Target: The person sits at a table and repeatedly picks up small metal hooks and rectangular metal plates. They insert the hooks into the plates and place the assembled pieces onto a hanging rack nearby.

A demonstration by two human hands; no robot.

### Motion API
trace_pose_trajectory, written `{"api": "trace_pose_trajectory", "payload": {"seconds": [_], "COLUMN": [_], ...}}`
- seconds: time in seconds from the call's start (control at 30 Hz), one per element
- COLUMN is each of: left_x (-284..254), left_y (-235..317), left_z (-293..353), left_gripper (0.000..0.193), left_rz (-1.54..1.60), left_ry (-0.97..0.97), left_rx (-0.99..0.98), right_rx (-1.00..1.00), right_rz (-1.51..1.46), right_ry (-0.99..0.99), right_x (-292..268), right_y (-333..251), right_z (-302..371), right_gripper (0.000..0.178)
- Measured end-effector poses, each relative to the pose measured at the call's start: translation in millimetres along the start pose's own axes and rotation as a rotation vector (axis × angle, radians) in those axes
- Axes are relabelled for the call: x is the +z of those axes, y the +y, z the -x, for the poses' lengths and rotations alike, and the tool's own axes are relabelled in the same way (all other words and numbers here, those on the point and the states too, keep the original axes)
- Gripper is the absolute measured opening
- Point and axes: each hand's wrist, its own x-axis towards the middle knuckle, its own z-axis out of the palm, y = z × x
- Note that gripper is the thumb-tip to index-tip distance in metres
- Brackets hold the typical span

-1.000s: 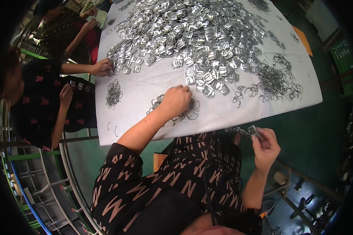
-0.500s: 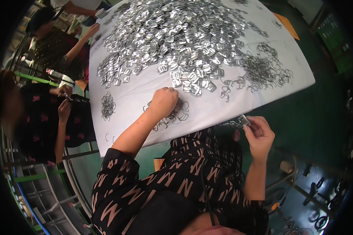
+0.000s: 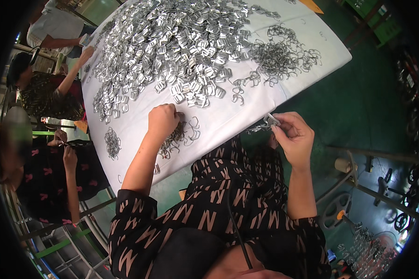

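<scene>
My left hand (image 3: 164,122) rests at the near part of the white-covered table (image 3: 228,118). It is closed, with the fingers bent down at the edge of a small pile of bent wire hooks (image 3: 191,132); what its fingertips pinch, if anything, is hidden. Just off the table's near right edge, my right hand (image 3: 294,138) pinches a shiny metal buckle (image 3: 272,119) between thumb and fingers. More small shiny metal pieces (image 3: 258,128) show beside that buckle, and I cannot tell whether they are joined to it.
A large heap of flat metal buckles (image 3: 186,51) covers the table's far middle. Wire hooks lie in a bigger pile (image 3: 284,56) on the right and a smaller one (image 3: 112,143) on the left. Two people work along the left side; another person's arm (image 3: 60,43) shows farther back.
The whole view has shifted, so the table and heaps appear farther left and higher. My left hand stays by the small hook pile, and my right hand still holds the buckle beside the table edge.
</scene>
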Motion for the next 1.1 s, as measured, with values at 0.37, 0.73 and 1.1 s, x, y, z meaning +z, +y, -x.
{"api": "trace_pose_trajectory", "payload": {"seconds": [0.37, 0.73, 1.1], "left_x": [-14.7, -39.6, -30.7], "left_y": [-6.1, 156.5, 187.2], "left_z": [7.1, 7.1, 5.1], "left_gripper": [0.005, 0.011, 0.015], "left_rz": [1.549, 1.116, 1.137], "left_ry": [-0.242, 0.093, 0.282], "left_rx": [-0.121, 0.572, 0.643], "right_rx": [0.05, 0.018, -0.119], "right_rz": [-0.024, -0.139, 0.065], "right_ry": [-0.027, -0.034, 0.129], "right_x": [3.6, 6.3, 8.0], "right_y": [3.9, 2.6, 0.3], "right_z": [3.4, 12.6, 24.6], "right_gripper": [0.023, 0.042, 0.046]}}
